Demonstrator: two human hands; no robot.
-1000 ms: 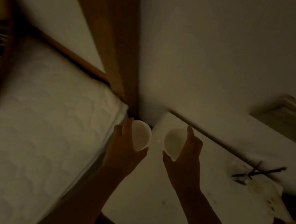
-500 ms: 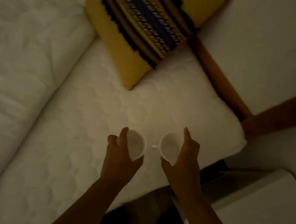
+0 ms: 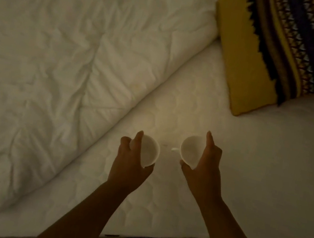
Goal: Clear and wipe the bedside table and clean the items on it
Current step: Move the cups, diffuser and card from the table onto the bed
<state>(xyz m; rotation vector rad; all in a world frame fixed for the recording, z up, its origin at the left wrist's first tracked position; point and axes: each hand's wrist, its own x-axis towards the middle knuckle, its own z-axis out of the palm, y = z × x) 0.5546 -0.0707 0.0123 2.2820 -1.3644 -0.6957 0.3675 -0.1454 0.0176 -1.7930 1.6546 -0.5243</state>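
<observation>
While our left hand (image 3: 130, 162) wrapped its fingers around one white cup (image 3: 150, 151), our right hand (image 3: 203, 167) clasped the other cup (image 3: 191, 149), handle pointing left, both above the mattress (image 3: 246, 174). Both cups looked empty, though dim light blurred their insides.

bed (image 3: 226, 171): white quilted mattress surface, dim light | duvet (image 3: 59, 52): white, rumpled, lying over the bed's left part, edge running diagonally | cushion (image 3: 265, 53): yellow with dark patterned stripes, resting at upper right
</observation>
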